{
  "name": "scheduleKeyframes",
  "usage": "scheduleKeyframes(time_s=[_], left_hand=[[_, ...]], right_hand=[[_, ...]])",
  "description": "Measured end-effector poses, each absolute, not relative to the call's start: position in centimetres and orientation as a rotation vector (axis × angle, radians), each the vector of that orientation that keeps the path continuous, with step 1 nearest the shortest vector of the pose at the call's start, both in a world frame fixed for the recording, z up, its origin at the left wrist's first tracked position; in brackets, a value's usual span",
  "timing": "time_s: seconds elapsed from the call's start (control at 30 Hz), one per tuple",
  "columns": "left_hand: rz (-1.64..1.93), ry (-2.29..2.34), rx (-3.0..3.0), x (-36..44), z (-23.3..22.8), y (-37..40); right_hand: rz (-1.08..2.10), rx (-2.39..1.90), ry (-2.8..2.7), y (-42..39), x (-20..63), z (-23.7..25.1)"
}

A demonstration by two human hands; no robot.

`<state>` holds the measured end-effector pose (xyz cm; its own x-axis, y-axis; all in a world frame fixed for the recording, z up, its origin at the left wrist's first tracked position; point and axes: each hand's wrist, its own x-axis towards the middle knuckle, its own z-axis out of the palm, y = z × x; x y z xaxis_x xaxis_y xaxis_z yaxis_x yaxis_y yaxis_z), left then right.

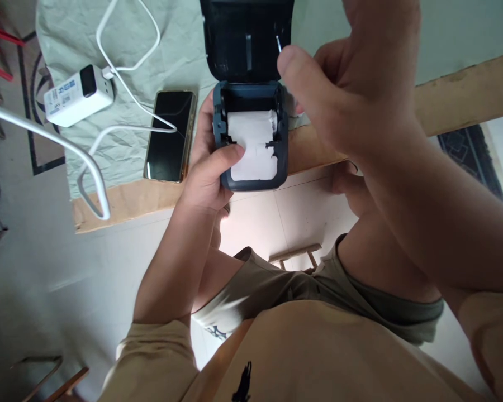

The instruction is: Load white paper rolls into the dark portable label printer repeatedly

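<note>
A small dark blue label printer (281,167) is held at the table's edge, its black lid (230,44) swung up and back. Inside lies a roll of white paper (254,162), ragged along its right side. My left hand (207,162) grips the printer's left side, with the thumb resting on the paper. Above and right of the printer, my right hand (339,89) is closed around a thin metal tool (279,43). Only the tool's slim tip shows in front of the lid; the rest is hidden by the fingers, so its kind cannot be made out.
Left of the printer a black smartphone (170,134) lies on the green cloth (129,67). A white power bank (79,95) with a white cable (129,127) plugged in sits farther left. The cable loops across the phone and over the wooden table edge (126,204).
</note>
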<state>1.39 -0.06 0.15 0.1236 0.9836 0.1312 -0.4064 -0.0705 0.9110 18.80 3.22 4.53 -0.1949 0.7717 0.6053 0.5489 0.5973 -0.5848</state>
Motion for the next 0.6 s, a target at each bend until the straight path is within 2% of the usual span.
scheduleKeyframes(time_s=[0.23, 0.6], left_hand=[[1.333, 0.744, 1.025, 1.0, 0.0, 0.0], [1.284, 0.705, 0.851, 0.9, 0.5, -0.8]], right_hand=[[0.374, -0.966, -1.972, 3.0, 18.1, 4.6], [0.787, -0.932, -2.176, 2.8, 17.5, 4.3]])
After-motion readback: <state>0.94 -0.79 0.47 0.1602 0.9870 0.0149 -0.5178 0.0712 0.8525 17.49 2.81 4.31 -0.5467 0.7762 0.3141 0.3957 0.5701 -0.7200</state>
